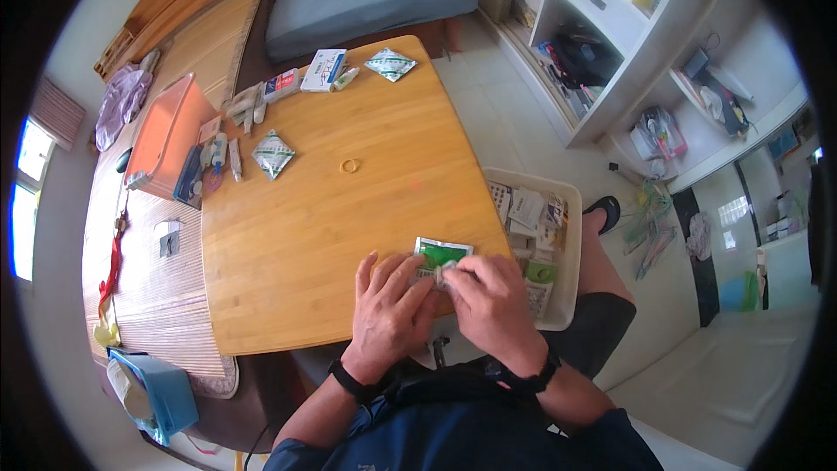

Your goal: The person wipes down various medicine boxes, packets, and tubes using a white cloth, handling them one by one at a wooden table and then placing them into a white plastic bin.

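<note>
At the table's near edge, a small green and white packet [443, 253] lies flat just beyond my fingers. My left hand [388, 307] is on its left side, with the outer fingers stretched out and the thumb and forefinger drawn together at the packet's lower edge. From the right, my right hand [493, 298] is closed in a pinch, its fingertips meeting those of the left. A small whitish, crumpled-looking thing [440, 277] shows between the fingertips of both hands. It is mostly covered, and its kind cannot be made out.
A rubber band [350, 166] lies mid-table on the wooden table [349, 218]. Foil sachets [274, 154], [390, 64], a white box [323, 70] and several tubes line the far side. An orange bin [170, 135] stands left; a cream tub [567, 283] of boxes sits right.
</note>
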`<state>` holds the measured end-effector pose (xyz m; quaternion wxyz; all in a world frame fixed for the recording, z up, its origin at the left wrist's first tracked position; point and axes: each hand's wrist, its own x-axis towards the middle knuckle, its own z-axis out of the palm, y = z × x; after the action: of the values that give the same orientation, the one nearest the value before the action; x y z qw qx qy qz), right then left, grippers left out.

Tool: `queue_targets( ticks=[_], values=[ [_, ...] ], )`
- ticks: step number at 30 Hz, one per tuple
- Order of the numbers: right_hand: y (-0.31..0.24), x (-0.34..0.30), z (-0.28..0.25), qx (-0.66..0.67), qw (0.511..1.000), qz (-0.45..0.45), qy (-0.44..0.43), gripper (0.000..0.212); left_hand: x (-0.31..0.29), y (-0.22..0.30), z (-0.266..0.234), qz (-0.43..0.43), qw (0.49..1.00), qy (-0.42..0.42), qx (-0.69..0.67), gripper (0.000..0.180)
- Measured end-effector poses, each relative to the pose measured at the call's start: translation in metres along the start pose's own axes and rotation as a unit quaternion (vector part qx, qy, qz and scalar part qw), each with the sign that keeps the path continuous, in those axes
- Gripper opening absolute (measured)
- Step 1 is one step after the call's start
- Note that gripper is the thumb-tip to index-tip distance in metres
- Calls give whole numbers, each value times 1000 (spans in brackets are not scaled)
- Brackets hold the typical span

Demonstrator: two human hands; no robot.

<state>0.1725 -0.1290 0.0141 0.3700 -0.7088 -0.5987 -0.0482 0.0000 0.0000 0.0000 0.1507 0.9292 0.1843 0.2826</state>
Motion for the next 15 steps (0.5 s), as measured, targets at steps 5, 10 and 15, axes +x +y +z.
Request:
queue_targets(
  ticks=[5, 10, 15],
  values=[
    [1, 3, -3, 7, 1000, -1, 3, 27, 4, 8, -4, -18, 1000, 6, -12, 29],
    [6, 10, 0, 1, 1000, 1, 10, 24, 4, 5, -1, -17, 1000, 8, -6, 31],
    [1, -2, -4, 37, 999, 16, -15, 24, 7, 8, -6, -27, 1000, -2, -9, 29]
  ],
)
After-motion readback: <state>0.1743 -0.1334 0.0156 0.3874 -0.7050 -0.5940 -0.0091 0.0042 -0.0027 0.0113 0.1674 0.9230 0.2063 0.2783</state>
